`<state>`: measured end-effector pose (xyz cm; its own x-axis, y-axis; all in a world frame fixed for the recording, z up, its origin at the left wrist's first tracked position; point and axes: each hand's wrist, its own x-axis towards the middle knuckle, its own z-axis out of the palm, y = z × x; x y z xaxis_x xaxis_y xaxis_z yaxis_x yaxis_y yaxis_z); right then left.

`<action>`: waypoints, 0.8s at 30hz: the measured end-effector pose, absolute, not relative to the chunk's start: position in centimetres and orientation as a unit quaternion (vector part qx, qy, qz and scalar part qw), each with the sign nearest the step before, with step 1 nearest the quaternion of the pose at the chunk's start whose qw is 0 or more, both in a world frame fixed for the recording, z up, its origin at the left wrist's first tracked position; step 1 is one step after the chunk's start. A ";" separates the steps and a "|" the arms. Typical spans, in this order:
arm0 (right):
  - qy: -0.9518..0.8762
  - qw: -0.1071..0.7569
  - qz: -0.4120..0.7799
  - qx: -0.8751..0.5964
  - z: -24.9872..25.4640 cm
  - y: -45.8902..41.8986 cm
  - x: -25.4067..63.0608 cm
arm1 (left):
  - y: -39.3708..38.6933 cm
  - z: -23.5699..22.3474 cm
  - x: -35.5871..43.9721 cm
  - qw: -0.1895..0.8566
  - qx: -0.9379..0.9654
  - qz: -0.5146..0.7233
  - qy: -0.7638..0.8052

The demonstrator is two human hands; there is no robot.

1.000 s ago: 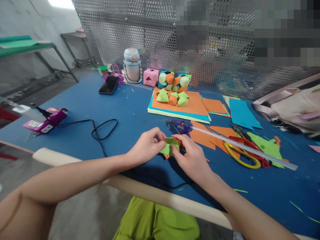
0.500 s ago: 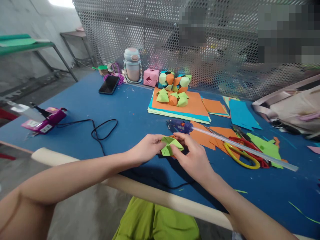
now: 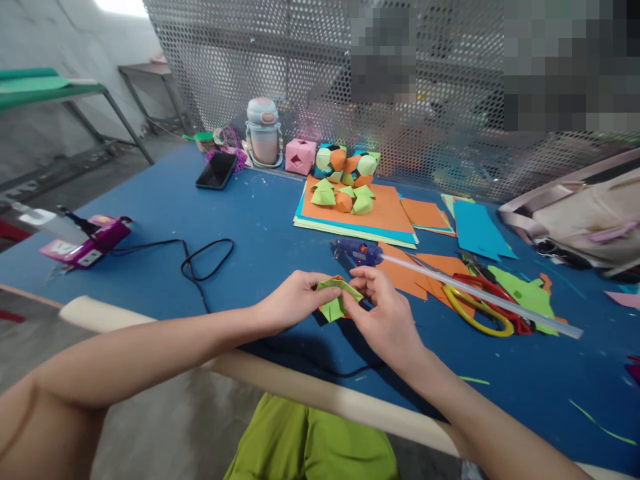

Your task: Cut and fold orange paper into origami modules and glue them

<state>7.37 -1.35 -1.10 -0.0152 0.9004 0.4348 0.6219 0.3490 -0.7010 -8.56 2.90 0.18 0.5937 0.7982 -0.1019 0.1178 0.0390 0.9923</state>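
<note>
My left hand (image 3: 290, 303) and my right hand (image 3: 385, 317) meet just above the blue table (image 3: 165, 200), both pinching a small folded paper piece (image 3: 335, 300) that is green with an orange edge. The left fingers grip its left side, the right fingers its right side and top. Just behind the hands lies a blue glue gun (image 3: 357, 251) with a long clear glue stick (image 3: 480, 293) running to the right.
Stacked coloured paper sheets (image 3: 380, 213) carry folded green and orange pieces (image 3: 343, 197). Scissors (image 3: 483, 303) lie on paper scraps at right, with a bag (image 3: 580, 213) beyond. A black cable (image 3: 205, 263), pink power strip (image 3: 87, 240), phone (image 3: 216, 170), bottle (image 3: 263, 131) and pink cube (image 3: 300, 155) are at left and back.
The folded paper has been turned and reshaped between my fingers. Both hands have stayed in about the same spot over the table.
</note>
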 end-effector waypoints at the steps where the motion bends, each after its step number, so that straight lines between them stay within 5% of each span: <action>1: -0.694 0.441 0.162 -0.546 -1.1 -1.4 7.4 | 2.9 0.1 -8.6 0.623 0.640 0.267 0.361; 10: -0.731 0.422 0.103 -0.526 0.0 -1.6 7.6 | 3.2 0.7 -8.8 0.539 0.683 0.291 0.398; 24: -0.736 0.421 0.114 -0.518 0.1 -1.6 7.7 | 3.2 0.2 -8.7 0.552 0.642 0.322 0.423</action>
